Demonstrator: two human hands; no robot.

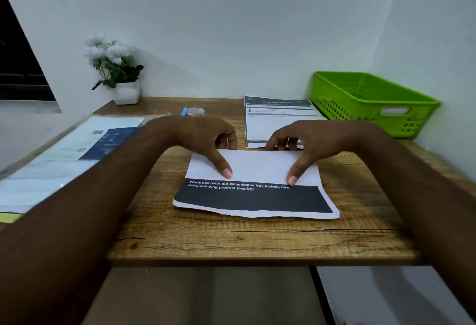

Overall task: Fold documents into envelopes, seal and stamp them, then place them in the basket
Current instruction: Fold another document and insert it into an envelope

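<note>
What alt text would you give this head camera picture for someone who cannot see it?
A person's left hand and right hand fold a printed sheet on a wooden desk, thumbs pressing the white flap down. Behind lie a second sheet, a green basket at right and a potted white flower at left.

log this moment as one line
step: folding document | left hand: thumb on folded flap | right hand: thumb on folded flap | basket: far right, untouched
</note>
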